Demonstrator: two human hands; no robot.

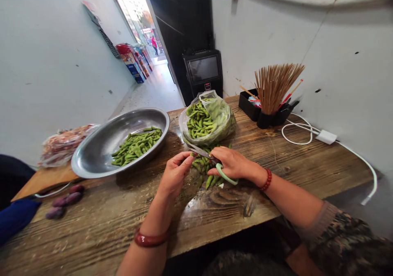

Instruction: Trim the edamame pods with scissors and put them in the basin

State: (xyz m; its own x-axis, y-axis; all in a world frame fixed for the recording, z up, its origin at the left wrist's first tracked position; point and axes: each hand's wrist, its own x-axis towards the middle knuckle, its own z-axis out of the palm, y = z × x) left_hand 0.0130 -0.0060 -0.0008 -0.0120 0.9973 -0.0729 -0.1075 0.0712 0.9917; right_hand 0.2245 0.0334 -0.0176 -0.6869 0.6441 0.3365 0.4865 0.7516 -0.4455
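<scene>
Pinched between the fingers of my left hand (175,173) is a green edamame pod (192,154), mostly hidden. My right hand (229,161) grips scissors (226,175) with pale green handles, their blades pointing left toward the pod. Loose edamame pods (210,181) lie on the table beneath both hands. Just beyond them stands a clear plastic bag (225,122) full of pods. To the left, a wide steel basin (98,145) holds a heap of pods (136,147) and rests tilted in view.
On the wooden table (129,210) are several purple potato-like vegetables (65,200) and a bagged reddish food (66,145) at left. Skewers (274,87) stand in a black holder (250,106) at right, beside a white cable (360,158). A black screen unit (203,69) is behind.
</scene>
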